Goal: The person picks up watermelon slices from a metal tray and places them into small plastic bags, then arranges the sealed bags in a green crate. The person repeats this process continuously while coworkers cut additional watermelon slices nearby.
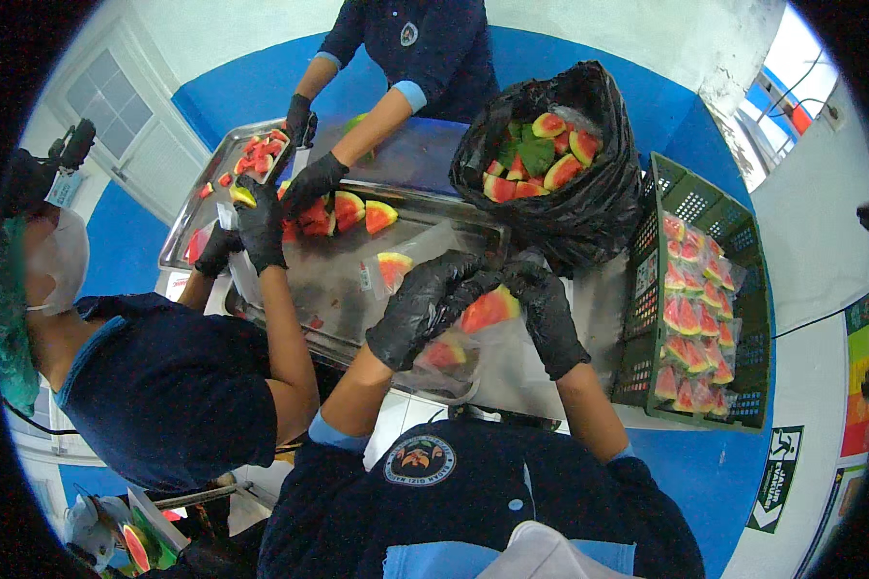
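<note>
Black gloves cover both of my hands. Between them is a watermelon wedge [491, 310] in a clear plastic bag. My left hand [431, 307] grips the bag from the left, and my right hand [548, 315] pinches it near its upper right edge. The fingers partly hide the bag's opening. Just below my left hand, another wedge in clear plastic [443, 353] lies at the near end of the steel tray [333, 279]. Beyond that hand, a bagged wedge [393, 269] rests in the tray.
Several bare wedges [350, 210] lie in the tray's far part. Behind it stands a black bin bag [586, 231] holding watermelon pieces. A green crate [641, 318] with bagged wedges is at right. Two co-workers' gloved hands [262, 228] [315, 184] work at left, by another tray [181, 224].
</note>
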Action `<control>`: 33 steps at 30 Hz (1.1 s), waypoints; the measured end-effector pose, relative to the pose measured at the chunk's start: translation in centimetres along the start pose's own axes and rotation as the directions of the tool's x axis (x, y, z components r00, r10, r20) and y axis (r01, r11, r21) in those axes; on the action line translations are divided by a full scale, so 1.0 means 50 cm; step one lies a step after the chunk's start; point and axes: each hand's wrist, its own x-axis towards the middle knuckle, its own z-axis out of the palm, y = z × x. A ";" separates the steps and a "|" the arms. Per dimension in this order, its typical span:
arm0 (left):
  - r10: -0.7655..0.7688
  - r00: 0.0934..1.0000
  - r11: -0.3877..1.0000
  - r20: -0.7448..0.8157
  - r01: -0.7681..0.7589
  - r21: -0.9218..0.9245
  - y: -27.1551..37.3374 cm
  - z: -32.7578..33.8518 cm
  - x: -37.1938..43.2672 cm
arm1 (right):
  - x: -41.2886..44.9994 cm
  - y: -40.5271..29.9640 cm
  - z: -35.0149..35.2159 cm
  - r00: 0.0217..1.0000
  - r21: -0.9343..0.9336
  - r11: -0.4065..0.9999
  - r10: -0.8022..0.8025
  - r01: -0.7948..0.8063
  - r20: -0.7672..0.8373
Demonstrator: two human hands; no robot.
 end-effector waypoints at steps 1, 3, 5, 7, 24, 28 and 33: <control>0.091 0.994 0.996 -0.053 -0.089 0.027 0.007 0.001 -0.003 | 0.007 0.006 0.002 1.000 0.084 0.996 -0.012 0.013 -0.012; 0.113 0.982 0.991 -0.151 -0.100 0.090 0.020 0.000 -0.009 | 0.014 0.014 0.004 1.000 0.244 0.970 -0.003 0.011 -0.031; 0.133 0.982 0.984 -0.138 -0.113 0.140 0.026 -0.010 -0.010 | 0.022 0.016 0.006 0.994 0.397 0.914 0.102 -0.080 -0.035; -0.001 0.999 0.945 -0.046 0.016 0.328 0.024 -0.023 -0.007 | 0.039 0.012 0.007 0.997 0.364 0.931 0.012 -0.037 0.070; 0.273 0.915 0.957 -0.297 -0.226 0.183 0.029 -0.109 0.039 | 0.200 -0.116 0.040 0.902 0.204 0.963 -0.239 0.174 0.360; 0.227 0.939 0.952 -0.260 -0.157 0.264 0.025 -0.129 0.044 | 0.211 -0.131 0.048 0.893 0.092 0.976 -0.219 0.199 0.393; 0.184 0.954 0.942 -0.237 -0.102 0.320 0.016 -0.127 0.045 | 0.240 -0.127 0.053 0.904 -0.139 0.959 -0.175 0.246 0.389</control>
